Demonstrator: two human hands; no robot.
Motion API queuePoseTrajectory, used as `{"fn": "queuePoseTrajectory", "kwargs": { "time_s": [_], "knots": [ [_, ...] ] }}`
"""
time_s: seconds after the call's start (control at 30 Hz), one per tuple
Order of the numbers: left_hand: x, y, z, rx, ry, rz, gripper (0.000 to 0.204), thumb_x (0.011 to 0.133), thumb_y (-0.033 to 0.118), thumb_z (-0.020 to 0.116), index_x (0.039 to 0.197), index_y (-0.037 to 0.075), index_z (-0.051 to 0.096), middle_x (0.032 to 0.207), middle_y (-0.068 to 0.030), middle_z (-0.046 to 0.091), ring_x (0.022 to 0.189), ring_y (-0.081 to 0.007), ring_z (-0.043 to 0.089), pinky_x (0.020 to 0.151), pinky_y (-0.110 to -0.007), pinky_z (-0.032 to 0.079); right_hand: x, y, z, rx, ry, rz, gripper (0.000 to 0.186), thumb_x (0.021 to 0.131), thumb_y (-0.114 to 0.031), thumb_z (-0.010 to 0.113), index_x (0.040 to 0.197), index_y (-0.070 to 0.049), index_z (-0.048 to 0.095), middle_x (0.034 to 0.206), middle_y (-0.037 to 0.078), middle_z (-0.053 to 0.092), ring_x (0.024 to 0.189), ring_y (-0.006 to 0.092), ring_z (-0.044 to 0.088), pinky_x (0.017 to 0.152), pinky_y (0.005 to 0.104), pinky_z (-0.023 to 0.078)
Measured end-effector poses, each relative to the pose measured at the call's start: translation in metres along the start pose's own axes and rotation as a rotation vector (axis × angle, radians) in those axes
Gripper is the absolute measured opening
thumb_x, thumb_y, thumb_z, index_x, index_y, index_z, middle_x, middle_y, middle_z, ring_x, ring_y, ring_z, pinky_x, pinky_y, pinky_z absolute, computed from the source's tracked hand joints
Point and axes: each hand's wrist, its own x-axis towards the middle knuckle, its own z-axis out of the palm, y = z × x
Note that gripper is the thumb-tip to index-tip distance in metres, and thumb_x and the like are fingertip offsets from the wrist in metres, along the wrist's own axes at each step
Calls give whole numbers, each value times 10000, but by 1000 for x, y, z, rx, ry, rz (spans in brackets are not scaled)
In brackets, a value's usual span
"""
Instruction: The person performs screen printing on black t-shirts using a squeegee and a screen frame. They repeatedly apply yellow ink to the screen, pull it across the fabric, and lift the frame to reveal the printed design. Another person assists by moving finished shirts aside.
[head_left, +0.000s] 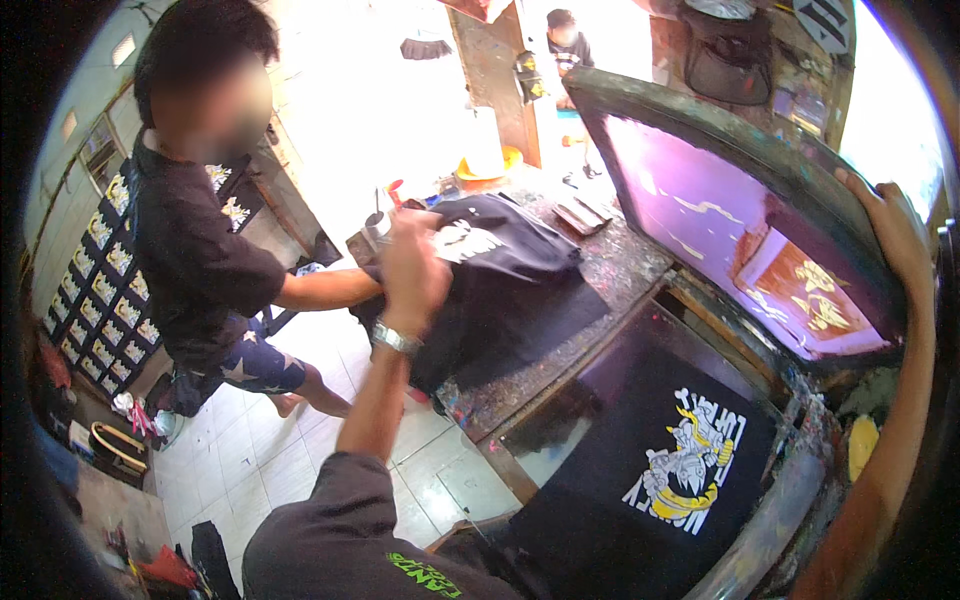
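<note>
A raised screen printing frame (740, 130) tilts up at the right, its purple mesh (690, 190) carrying an orange-brown stencil patch and pale ink streaks. My right hand (890, 230) grips the upper right edge of this frame. Below it, a black shirt (610, 490) lies flat on the printing board with a white, grey and yellow print (688, 465). My left hand (415, 270), with a metal watch on the wrist, is raised in front of a second black garment (520, 240); its fingers are smeared by motion. That garment lies draped over the far bench, with a white print on it.
A co-worker (205, 240) stands at the left, one arm reaching toward the draped garment. The paint-stained bench (640, 260) holds a yellow basin (508, 163) and a red-handled tool. Printed black pieces (105, 285) hang on the left wall. Another person (568, 50) is at the back.
</note>
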Motion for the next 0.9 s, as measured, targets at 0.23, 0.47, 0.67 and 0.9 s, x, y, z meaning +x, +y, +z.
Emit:
{"fn": "queuePoseTrajectory", "kwargs": {
  "time_s": [0.23,0.47,0.67,0.9],
  "knots": [
    [-270,417,-77,-1581,-650,979,679,969,450,617,1548,149,431,1658,-154,336,1580,-314,231,1281,-569,163,-26,-57,-28,-150,-103,-371,435,1074,-315,471,1504,-337,531,918,203,728,781,324,736,824,478,568],
    [-260,328,-36,-1174,-919,782,513,937,377,663,1366,107,588,1346,-146,639,1389,-357,486,1166,-577,325,-68,-80,-77,285,-184,18,734,970,-647,535,1252,12,692,1226,303,689,1143,432,678,1005,471,514],
    [-226,249,-9,-603,-1061,578,672,983,617,545,1558,274,479,1693,-104,300,1577,-438,129,1257,-612,54,-19,-45,-29,317,-37,-132,764,939,-677,548,1230,10,712,1223,308,689,1148,455,667,1002,468,512],
    [-238,245,9,-469,-1077,569,724,930,718,542,1507,282,548,1715,-89,249,1598,-375,85,1259,-593,-24,-26,-58,-45,282,-113,-130,717,977,-653,503,1221,-16,720,1219,302,690,1153,458,659,1016,478,497]
  ]
}}
